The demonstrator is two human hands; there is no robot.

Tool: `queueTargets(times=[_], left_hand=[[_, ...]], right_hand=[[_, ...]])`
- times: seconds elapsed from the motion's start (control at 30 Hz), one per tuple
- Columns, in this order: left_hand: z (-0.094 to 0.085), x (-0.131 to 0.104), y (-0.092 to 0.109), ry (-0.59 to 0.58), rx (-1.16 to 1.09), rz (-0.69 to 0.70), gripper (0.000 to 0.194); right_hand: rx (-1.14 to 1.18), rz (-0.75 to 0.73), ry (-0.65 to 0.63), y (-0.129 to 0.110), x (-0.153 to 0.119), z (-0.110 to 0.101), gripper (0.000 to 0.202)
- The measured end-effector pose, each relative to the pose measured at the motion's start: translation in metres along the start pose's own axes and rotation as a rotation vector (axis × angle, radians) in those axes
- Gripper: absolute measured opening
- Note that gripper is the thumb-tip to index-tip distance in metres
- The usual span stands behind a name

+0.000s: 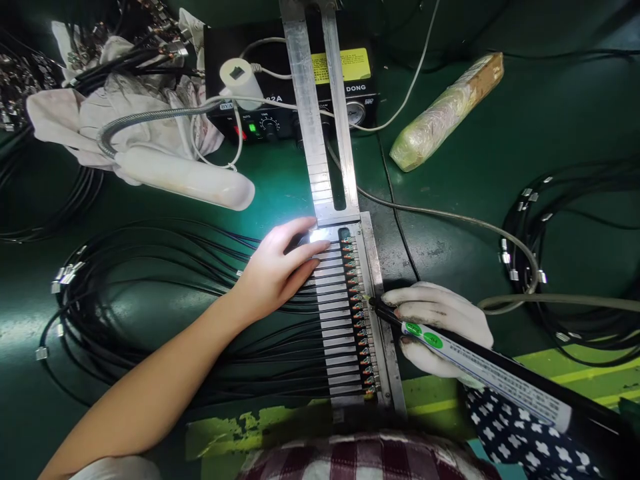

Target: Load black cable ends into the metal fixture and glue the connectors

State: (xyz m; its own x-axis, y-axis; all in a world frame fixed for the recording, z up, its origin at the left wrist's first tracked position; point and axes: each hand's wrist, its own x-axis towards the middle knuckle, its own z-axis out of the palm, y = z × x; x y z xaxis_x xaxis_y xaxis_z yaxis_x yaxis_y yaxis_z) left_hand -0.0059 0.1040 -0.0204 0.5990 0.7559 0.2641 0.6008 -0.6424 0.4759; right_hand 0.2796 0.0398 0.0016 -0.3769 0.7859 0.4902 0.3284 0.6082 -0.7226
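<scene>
My bare left hand (277, 263) rests with fingers stretched and apart on the upper left of a metal fixture (336, 320). Its fingertips touch the slotted plate near the topmost black cables (295, 310). Those cables lie side by side in the slots, their ends with small connectors and coloured wires (359, 307) lined up in a column. In my white-gloved right hand (445, 320) is a black dispensing syringe (480, 363) with a white label and green stickers. Its narrow tip points left at the connectors around mid-column; whether it touches one I cannot tell.
Behind the fixture stands a black dispenser box (270, 110) with a gauge. A white lamp (185, 177) on a flexible neck lights the fixture's top. A wrapped bar (447, 113) lies at the back right. Coiled cables (525, 247) lie right, gloves (125, 113) back left.
</scene>
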Motion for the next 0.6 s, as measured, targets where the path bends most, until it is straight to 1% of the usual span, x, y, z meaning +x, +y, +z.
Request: queueTargets(times=[0.23, 0.47, 0.6], left_hand=[[0.0004, -0.0012, -0.0009, -0.002, -0.003, -0.012, 0.034], [0.0003, -0.0014, -0.0012, -0.008, -0.004, -0.014, 0.036], [-0.0001, -0.0009, -0.0007, -0.007, -0.002, -0.012, 0.035]], right_hand=[[0.013, -0.002, 0.014, 0.0019, -0.0004, 0.0004, 0.02], [0.05, 0.016, 0.037, 0.0052, -0.0014, 0.0029, 0.028], [0.037, 0.02, 0.04, 0.0051, -0.001, 0.0024, 0.028]])
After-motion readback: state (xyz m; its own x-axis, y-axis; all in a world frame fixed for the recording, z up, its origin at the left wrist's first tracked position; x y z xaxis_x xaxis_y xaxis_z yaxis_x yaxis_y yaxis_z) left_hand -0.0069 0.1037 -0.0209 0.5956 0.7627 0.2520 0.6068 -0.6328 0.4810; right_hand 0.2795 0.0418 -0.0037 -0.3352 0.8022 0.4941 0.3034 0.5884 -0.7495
